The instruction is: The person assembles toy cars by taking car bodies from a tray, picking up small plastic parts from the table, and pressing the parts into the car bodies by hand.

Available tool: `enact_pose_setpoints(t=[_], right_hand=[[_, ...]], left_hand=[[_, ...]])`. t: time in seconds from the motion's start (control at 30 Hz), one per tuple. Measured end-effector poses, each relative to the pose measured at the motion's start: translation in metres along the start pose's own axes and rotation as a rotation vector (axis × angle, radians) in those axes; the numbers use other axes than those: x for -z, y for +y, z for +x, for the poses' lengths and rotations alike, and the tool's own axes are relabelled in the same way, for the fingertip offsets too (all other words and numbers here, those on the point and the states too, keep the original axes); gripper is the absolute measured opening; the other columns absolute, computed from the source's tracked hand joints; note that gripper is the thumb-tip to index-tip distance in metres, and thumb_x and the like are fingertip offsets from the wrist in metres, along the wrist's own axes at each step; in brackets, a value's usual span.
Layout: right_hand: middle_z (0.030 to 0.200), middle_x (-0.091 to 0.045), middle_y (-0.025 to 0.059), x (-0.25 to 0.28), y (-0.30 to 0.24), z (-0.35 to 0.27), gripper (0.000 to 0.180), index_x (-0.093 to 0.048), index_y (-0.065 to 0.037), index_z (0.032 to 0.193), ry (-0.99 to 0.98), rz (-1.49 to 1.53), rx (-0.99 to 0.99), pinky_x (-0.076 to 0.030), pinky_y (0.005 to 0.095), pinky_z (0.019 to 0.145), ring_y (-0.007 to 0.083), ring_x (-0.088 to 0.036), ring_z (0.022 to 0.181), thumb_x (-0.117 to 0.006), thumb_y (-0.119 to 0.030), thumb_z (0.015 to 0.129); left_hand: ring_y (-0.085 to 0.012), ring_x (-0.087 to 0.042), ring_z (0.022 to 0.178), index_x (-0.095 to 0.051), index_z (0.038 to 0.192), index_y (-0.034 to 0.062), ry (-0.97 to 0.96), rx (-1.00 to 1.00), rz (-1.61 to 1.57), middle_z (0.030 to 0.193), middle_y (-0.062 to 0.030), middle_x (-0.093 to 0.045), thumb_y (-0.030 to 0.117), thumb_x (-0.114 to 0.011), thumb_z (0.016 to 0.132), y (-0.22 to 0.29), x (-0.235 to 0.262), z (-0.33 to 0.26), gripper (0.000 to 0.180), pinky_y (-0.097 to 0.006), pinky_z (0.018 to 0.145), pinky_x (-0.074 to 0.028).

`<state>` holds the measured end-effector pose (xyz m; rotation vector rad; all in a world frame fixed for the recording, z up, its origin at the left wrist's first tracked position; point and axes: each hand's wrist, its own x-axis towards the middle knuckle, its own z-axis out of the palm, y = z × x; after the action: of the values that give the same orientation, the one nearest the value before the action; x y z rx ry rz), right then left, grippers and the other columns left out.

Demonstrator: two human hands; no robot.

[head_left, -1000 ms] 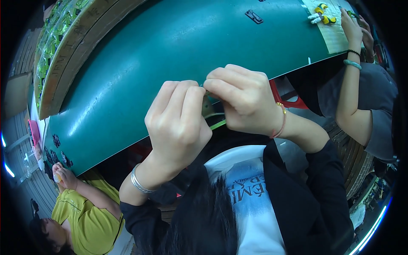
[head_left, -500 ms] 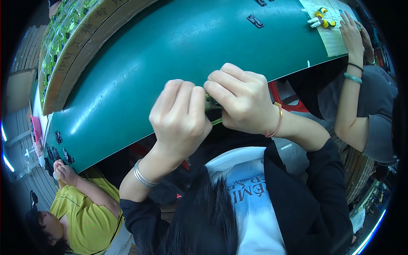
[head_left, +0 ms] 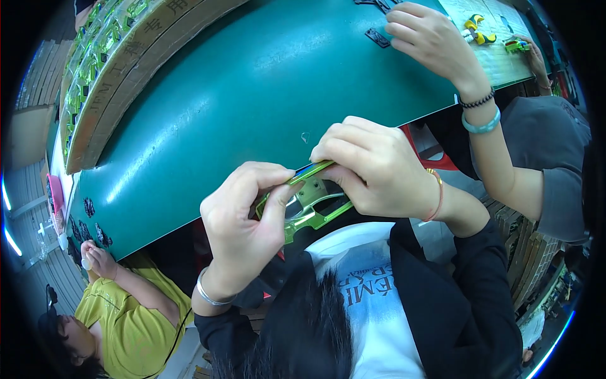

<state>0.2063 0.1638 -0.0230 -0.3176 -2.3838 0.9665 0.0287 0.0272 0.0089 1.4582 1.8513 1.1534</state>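
Observation:
A lime-green plastic frame with cut-out openings is held between my two hands, just in front of the table's near edge. My left hand pinches its left side between thumb and fingers. My right hand grips the upper right edge, fingers curled over it. A blue strip shows along the top edge between the fingertips. Part of the frame is covered by both hands.
A cardboard box of green parts stands at the left on the green table. At right a co-worker's hand reaches near a black part; yellow-handled cutters lie beyond. Another person sits at lower left.
My hands have come down and turned, so more of the green frame shows. The co-worker's arm at right has reached left toward the black parts, and a green part now shows beside their other hand.

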Motion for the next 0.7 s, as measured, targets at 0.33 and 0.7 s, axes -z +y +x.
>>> enact_pose_setpoints(t=[0.33, 0.7], right_hand=[[0.081, -0.068, 0.0128, -0.020, -0.011, -0.006, 0.030, -0.069, 0.003, 0.093, 0.254, -0.349, 0.144, -0.052, 0.0341, 0.056, 0.0282, -0.067, 0.070, -0.070, 0.006, 0.063], [0.082, -0.067, 0.0124, -0.012, -0.006, -0.008, 0.010, -0.065, 0.002, 0.102, -0.015, 0.580, -0.224, -0.052, 0.0323, 0.065, 0.0197, -0.067, 0.075, -0.069, -0.005, 0.096]], left_hand=[[-0.0268, -0.071, 0.070, -0.071, 0.095, -0.0028, 0.260, -0.353, 0.280, 0.086, -0.0159, -0.074, -0.015, -0.079, 0.073, 0.008, -0.014, -0.027, 0.026, -0.031, 0.061, -0.058], [-0.0210, -0.070, 0.078, -0.073, 0.112, -0.0049, 0.106, -0.170, -0.317, 0.096, -0.0168, -0.076, 0.021, -0.070, 0.099, 0.014, 0.003, -0.031, 0.029, -0.030, 0.067, -0.054]])
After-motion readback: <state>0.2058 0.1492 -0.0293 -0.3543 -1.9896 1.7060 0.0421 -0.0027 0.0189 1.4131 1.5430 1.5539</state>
